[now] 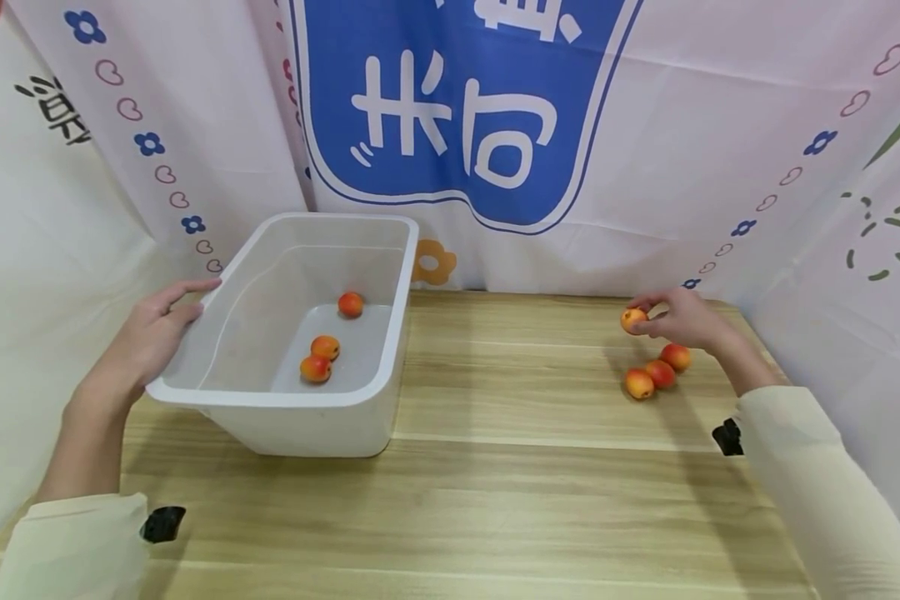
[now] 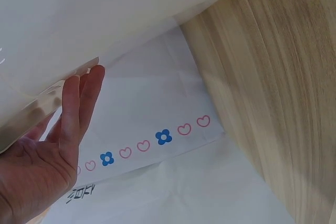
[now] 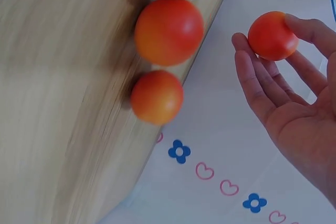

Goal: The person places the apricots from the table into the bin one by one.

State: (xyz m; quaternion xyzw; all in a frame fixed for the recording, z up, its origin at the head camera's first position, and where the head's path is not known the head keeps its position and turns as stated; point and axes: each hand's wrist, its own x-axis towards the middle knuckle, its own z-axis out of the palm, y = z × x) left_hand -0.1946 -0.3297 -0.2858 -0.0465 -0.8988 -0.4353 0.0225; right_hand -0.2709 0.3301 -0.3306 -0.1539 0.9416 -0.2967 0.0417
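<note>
In the head view my left hand [image 1: 146,337] holds the left rim of a white plastic tub [image 1: 270,398]. The left wrist view shows fingers [image 2: 71,108] against the rim's outer side. Three small red-orange fruits, one of them a fruit [image 1: 350,305] lying apart, are on the tub's floor. At the right, my right hand [image 1: 682,318] pinches another red-orange fruit [image 3: 273,35] between thumb and fingertips, raised off the table. Just below that hand, three similar fruits, including a fruit [image 1: 640,383], lie touching in a slanted row.
The wooden table [image 1: 510,492] extends between the tub and the fruit row. A white printed cloth [image 1: 682,150] with a blue sign hangs along the back edge, and white cloth walls close both sides.
</note>
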